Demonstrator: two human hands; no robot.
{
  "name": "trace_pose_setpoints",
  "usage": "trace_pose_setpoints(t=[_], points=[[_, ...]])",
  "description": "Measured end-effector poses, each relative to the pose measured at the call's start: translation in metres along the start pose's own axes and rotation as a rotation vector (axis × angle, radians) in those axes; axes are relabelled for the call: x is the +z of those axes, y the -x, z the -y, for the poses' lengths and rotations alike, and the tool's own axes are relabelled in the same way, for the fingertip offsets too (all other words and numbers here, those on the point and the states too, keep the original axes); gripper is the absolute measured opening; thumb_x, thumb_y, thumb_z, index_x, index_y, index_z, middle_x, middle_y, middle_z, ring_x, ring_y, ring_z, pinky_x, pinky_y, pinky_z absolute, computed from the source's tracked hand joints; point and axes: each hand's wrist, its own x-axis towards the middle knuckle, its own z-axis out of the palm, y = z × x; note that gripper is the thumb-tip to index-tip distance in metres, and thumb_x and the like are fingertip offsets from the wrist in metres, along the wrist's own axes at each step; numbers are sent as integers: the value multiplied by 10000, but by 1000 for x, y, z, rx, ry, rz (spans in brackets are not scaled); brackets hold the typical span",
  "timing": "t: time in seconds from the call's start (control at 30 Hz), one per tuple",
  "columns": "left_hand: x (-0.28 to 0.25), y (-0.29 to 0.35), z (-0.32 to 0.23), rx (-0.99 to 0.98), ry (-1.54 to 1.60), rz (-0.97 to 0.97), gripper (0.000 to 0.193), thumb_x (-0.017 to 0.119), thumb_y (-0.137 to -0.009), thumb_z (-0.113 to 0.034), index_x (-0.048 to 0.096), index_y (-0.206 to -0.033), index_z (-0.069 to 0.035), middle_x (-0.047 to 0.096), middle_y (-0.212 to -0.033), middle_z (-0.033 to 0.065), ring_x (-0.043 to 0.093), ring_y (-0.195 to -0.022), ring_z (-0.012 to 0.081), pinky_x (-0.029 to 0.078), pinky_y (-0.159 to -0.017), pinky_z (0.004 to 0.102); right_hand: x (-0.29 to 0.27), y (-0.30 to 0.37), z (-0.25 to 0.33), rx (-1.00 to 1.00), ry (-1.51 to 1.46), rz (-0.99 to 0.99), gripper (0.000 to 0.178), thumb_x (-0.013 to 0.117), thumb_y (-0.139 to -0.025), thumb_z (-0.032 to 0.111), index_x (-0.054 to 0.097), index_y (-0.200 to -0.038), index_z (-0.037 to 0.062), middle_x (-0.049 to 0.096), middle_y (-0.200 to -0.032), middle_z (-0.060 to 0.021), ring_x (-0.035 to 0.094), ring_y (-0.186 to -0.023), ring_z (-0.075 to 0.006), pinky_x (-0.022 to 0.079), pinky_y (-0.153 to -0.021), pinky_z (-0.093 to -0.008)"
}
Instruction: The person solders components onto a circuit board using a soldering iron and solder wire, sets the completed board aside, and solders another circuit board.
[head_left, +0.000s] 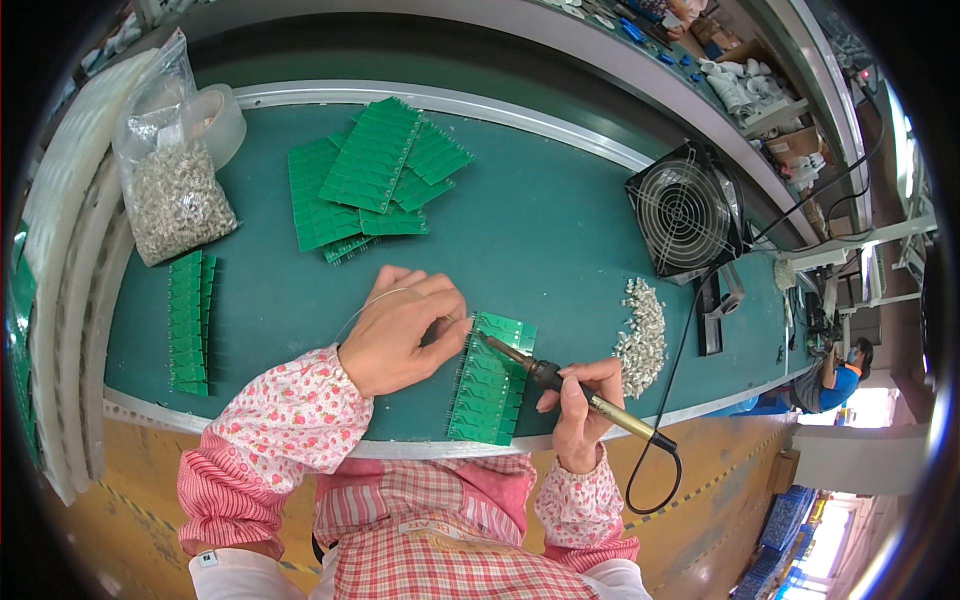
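Observation:
A green circuit board panel [486, 402] lies at the table's front edge, a row of small pins along its left side. My right hand [584, 412] grips a soldering iron [622, 417] by its handle, and the tip points at the panel's upper left part. At that same corner, my left hand [402, 335] is closed, thumb and forefinger pinched together. A thin solder wire [362, 308] runs over the back of this hand; its end at the fingertips is hidden. To the right of the iron lies a pile of small whitish parts [641, 338].
Stacked green panels [372, 165] lie at the back, and more panels [188, 322] stand at left. A clear bag of small parts [178, 200] sits by a tape roll [220, 125]. A fan [684, 212] stands back right; the iron's black cord [683, 358] passes before it.

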Motion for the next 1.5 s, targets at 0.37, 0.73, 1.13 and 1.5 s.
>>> trace_pose_setpoints(t=[0.37,0.73,1.13,1.5], points=[[1,0,2,25,-56,16,122,635,-869,-154,581,-788,-80,588,-837,15,522,-748,205,326,-840,358,-2,-1,-1,-39,-27,22,143,600,-916,80,508,-929,-29,655,-774,-129,629,-561,-128,508,-502,-245],[2,0,3,40,-63,13,117,634,-874,-152,588,-793,-81,587,-844,13,520,-747,202,319,-833,361,-4,-1,-5,-50,-39,25,126,596,-906,57,509,-927,-32,643,-782,-124,624,-566,-123,507,-506,-240],[2,-1,3,39,-52,18,136,636,-878,-158,593,-778,-77,594,-862,18,525,-739,204,316,-839,365,-4,-1,-4,-45,-37,32,115,594,-902,45,513,-930,-31,640,-791,-121,626,-571,-124,513,-514,-241],[1,-1,2,48,-55,23,132,637,-879,-154,581,-785,-81,578,-852,19,526,-748,208,318,-841,365,-4,-1,-4,-52,-30,40,127,604,-899,65,525,-927,-31,636,-782,-118,626,-564,-126,510,-512,-242]])
